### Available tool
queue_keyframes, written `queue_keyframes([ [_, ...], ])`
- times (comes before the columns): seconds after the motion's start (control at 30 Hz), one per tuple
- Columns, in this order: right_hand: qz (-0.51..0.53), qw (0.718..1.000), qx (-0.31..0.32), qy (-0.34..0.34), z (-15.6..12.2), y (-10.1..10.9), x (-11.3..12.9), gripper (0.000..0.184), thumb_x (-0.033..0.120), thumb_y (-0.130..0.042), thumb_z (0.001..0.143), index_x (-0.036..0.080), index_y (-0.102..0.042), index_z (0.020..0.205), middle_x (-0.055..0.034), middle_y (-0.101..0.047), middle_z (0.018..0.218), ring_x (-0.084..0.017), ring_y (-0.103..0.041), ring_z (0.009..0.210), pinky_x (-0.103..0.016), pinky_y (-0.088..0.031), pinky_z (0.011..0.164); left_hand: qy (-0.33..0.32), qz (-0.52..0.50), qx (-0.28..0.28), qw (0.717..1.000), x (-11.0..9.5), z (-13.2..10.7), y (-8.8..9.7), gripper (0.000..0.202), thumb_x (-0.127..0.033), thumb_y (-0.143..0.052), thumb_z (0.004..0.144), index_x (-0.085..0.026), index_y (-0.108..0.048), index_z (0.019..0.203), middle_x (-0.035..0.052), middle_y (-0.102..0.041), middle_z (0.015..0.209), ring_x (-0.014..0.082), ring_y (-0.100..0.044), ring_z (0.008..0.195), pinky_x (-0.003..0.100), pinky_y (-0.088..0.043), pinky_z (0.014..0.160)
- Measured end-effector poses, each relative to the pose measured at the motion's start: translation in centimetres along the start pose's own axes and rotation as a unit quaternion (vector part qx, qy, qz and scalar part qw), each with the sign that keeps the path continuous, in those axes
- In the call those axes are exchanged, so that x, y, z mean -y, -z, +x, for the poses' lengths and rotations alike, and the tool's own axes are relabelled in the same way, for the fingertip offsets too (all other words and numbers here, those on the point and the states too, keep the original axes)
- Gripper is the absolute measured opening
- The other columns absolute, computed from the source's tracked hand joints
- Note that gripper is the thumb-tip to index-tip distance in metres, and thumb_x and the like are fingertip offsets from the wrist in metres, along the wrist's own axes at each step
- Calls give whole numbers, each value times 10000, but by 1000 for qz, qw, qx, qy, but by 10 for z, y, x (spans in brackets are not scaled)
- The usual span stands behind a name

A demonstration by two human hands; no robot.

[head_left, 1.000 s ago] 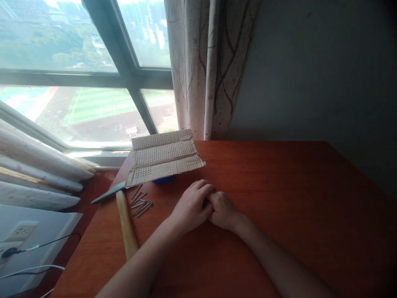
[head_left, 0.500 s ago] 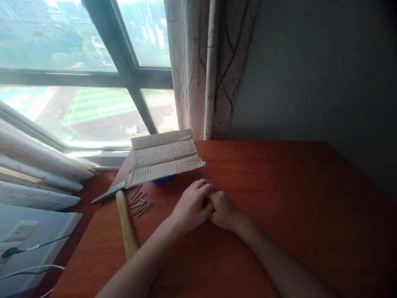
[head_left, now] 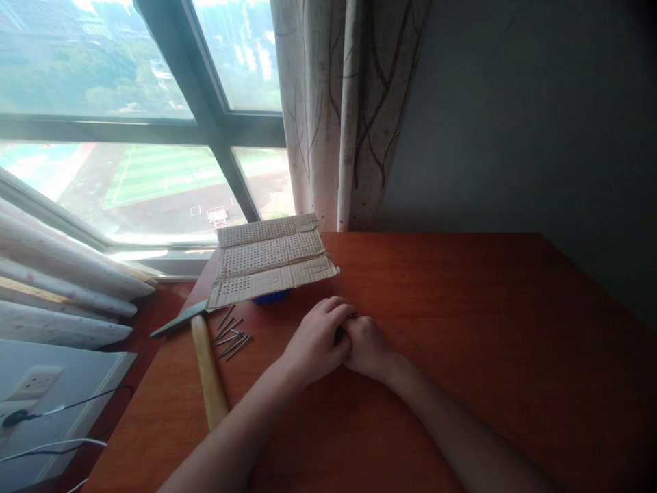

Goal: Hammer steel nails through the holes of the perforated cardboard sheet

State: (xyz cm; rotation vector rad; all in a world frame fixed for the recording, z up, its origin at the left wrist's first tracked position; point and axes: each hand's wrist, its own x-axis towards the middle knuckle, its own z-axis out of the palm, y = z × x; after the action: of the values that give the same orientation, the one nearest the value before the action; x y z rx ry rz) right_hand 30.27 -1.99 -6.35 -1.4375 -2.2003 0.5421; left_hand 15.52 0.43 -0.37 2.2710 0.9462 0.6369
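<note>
My left hand [head_left: 322, 339] and my right hand [head_left: 368, 348] are clasped together above the reddish-brown table, the left fingers folded over the right hand. Both are closed, and no object shows in them, though the right fingertips are hidden. Several grey nails [head_left: 233, 337] lie in a loose pile left of my hands. Beside the nails is a hammer [head_left: 208, 373] with a wooden handle and a long, pointed grey head; my left forearm hides the handle's end. A creased cardboard sheet [head_left: 272, 260] dotted with small holes rests tilted over a blue object [head_left: 272, 298], mostly covered.
The table [head_left: 462, 308] stretches to the right toward a dark wall. Behind it are a window [head_left: 154, 130] and a patterned curtain [head_left: 328, 116]. At lower left, a wall socket [head_left: 38, 383] has a black plug [head_left: 16, 418] and cables running near the table's edge.
</note>
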Motion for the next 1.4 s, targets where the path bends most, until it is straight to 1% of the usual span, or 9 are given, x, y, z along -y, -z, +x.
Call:
queue_keyframes([
  [0.13,-6,1000,2,-2,0,-1,0,248,233,-616,758,142,-680,980,-142,-761,912,-271,-727,795,-321,-517,670,5,5,4,1000,0,1,0,444,-67,-521,677,-166,-649,1091,87,-646,1073,234,-595,996,371,-501,900],
  [0.3,-9,1000,9,-3,1,1,1,246,250,-622,763,142,-686,975,-139,-762,879,-268,-728,760,-316,-509,642,7,13,15,1000,1,1,0,446,-79,-525,687,-169,-648,1107,92,-647,1073,243,-595,997,384,-502,900],
  [0.57,-5,1000,17,8,1,7,4,259,216,-597,755,146,-680,990,-127,-767,897,-261,-732,778,-302,-500,632,8,26,22,999,-2,1,2,409,-84,-535,699,-167,-658,1081,88,-658,1026,243,-597,967,377,-500,879],
  [0.77,-3,1000,22,8,1,5,3,242,209,-593,753,133,-680,966,-150,-765,914,-277,-734,793,-320,-507,652,3,31,24,999,-2,1,2,423,-76,-526,698,-155,-659,1092,91,-661,1023,244,-592,973,379,-493,890],
  [1.0,2,1000,23,13,1,7,4,240,201,-593,763,129,-690,971,-152,-766,928,-286,-738,802,-321,-507,651,6,37,32,999,-1,1,3,419,-81,-527,706,-157,-659,1096,91,-663,1025,246,-594,963,376,-491,880],
  [1.2,-7,1000,23,14,1,6,3,240,208,-602,763,130,-703,966,-145,-770,886,-271,-733,758,-313,-497,629,7,41,34,999,0,0,2,400,-88,-538,706,-163,-660,1079,88,-662,1024,248,-596,967,375,-490,884],
  [1.4,-14,999,29,17,0,6,3,242,226,-615,763,147,-708,972,-130,-776,900,-254,-730,762,-301,-491,634,6,45,34,998,1,-2,3,412,-87,-535,713,-170,-653,1099,88,-661,1032,247,-606,976,374,-497,890],
])
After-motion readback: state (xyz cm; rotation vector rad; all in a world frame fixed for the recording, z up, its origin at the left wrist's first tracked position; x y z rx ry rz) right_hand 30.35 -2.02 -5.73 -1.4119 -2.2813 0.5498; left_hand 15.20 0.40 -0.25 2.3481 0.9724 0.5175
